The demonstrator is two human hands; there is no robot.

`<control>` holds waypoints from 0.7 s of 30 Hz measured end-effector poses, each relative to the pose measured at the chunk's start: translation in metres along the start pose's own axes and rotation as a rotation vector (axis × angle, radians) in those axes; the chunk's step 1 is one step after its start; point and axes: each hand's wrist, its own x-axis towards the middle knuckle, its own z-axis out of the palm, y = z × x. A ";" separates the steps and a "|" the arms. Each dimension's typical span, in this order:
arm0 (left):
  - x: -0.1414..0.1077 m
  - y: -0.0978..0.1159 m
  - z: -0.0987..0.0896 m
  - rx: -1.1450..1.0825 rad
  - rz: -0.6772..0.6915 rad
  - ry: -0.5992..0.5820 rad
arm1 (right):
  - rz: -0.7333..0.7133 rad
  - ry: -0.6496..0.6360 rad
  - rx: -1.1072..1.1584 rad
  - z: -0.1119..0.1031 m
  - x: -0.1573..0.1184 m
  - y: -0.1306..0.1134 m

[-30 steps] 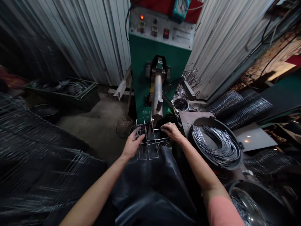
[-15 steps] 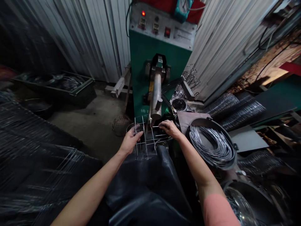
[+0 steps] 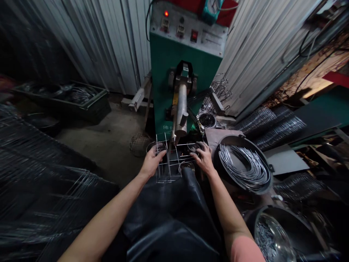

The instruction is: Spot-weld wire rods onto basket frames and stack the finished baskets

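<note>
A thin wire frame (image 3: 169,163) of crossing rods lies below the metal arm (image 3: 181,105) of a green machine (image 3: 163,54). My left hand (image 3: 153,159) grips the frame's left side, thumb pressed over the wires. At the frame's right, my right hand (image 3: 203,157) has its fingers curled around a wire ring, thumb and fingertips facing left. The arm's tip meets the wires between both hands. A few small orange sparks show just right of the tip.
On the right, a round pan (image 3: 220,171) holds a coil of wires; below it a shiny bowl (image 3: 286,236) holds small metal pieces. Wire mesh (image 3: 49,182) is piled at the left, with a metal trough (image 3: 95,98) behind. A dark apron (image 3: 169,218) covers my lap.
My right hand has moved right and slightly down, away from the arm's tip, and now holds a wire ring. Small sparks have appeared. My left hand stays on the frame.
</note>
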 end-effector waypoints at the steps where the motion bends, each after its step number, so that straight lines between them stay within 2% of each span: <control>1: 0.000 -0.001 0.000 0.001 0.010 0.003 | 0.021 0.019 0.017 0.004 -0.003 0.002; 8: -0.006 -0.008 0.003 0.004 0.053 0.044 | 0.000 -0.008 0.068 0.024 0.020 0.003; 21: 0.004 -0.007 0.003 -0.042 0.068 0.080 | -0.013 -0.053 0.098 0.025 0.042 0.001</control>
